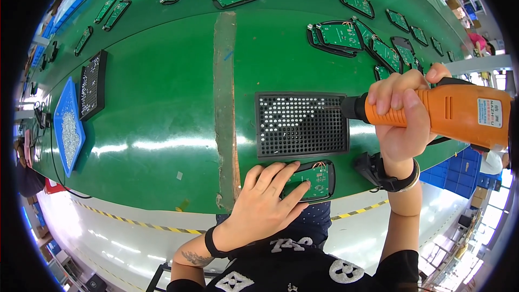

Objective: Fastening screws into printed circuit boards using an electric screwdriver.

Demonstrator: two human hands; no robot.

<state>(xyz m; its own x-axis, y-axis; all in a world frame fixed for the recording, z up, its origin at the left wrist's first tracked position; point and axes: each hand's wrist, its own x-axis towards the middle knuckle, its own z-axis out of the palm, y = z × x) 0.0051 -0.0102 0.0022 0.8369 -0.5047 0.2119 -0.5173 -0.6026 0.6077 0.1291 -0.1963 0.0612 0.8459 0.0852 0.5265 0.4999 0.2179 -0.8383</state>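
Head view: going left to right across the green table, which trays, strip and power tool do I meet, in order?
Blue tray of small metal pieces → smaller black perforated tray → worn greyish strip → larger black perforated tray → orange power tool.

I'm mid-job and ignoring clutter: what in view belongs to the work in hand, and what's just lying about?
In use, apparently:
orange power screwdriver, in the right fingers
cased green circuit board, under the left fingers
black perforated tray at the screwdriver's nose

Lying about, apparently:
blue parts bin
second perforated tray beside it
other cased circuit boards, untouched
small pale scrap
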